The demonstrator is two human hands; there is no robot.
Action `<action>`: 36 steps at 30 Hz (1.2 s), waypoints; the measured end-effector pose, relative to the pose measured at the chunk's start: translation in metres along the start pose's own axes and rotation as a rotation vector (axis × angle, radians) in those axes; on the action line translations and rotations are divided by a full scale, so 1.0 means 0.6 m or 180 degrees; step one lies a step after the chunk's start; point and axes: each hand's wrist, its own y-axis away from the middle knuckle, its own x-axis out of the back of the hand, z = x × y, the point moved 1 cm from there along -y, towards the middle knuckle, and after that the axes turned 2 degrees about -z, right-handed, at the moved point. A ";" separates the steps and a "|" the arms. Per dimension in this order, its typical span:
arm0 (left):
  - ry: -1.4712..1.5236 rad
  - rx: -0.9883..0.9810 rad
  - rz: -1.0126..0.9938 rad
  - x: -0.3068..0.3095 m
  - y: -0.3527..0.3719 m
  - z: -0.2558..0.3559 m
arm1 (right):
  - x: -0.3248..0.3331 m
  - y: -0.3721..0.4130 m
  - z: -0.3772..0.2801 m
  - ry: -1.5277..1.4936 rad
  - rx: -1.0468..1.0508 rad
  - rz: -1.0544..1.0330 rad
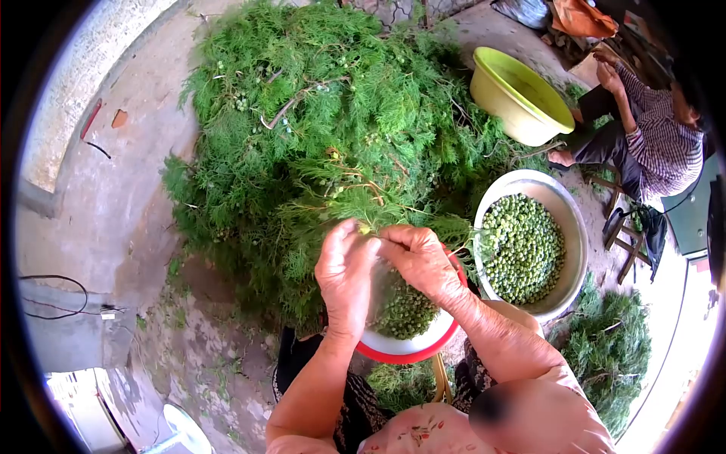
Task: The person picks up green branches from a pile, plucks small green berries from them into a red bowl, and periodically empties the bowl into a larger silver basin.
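Note:
My left hand (345,274) and my right hand (425,265) meet in front of me, fingers pinched together on a leafy evergreen sprig (360,206). What lies between the fingertips themselves is too small to make out. Below my hands stands a white basin with a red rim (412,354), partly hidden by them. Small green cones (407,312) lie in it. Just beyond rises a large heap of cut evergreen branches (302,129), with brown twigs and more cones among the foliage.
To the right, a metal basin (581,250) holds many green cones. A yellow-green tub (522,125) stands behind it, close to a seated person (665,136) in a striped top. More branches (605,356) lie at lower right. A black cable (64,280) lies at far left.

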 end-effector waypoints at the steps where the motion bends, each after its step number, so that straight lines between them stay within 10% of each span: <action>1: -0.0123 -0.0112 -0.0031 0.002 -0.001 0.001 | 0.002 -0.003 0.000 0.0163 0.0173 0.0054; 8: -0.0625 -0.0145 0.0136 0.006 -0.020 0.009 | -0.002 0.002 -0.011 0.0693 0.0681 0.0062; 17: 0.1227 0.0502 0.0656 0.024 -0.029 0.020 | 0.018 -0.013 0.002 -0.1369 -0.0800 0.0355; 23: -0.0027 0.1737 -0.1300 0.013 0.014 0.061 | 0.042 -0.023 -0.005 -0.1596 -0.0786 0.0578; 27: -0.1456 0.0540 -0.2222 0.017 0.051 -0.012 | 0.047 -0.029 0.004 -0.1753 -0.0707 0.0628; 31: 0.0167 0.1837 -0.0121 0.026 0.023 -0.015 | 0.043 -0.029 0.005 -0.1708 -0.0712 0.0614; 36: 0.0857 0.1342 0.0860 0.021 -0.003 0.009 | 0.034 -0.025 -0.005 -0.1269 -0.0888 0.0404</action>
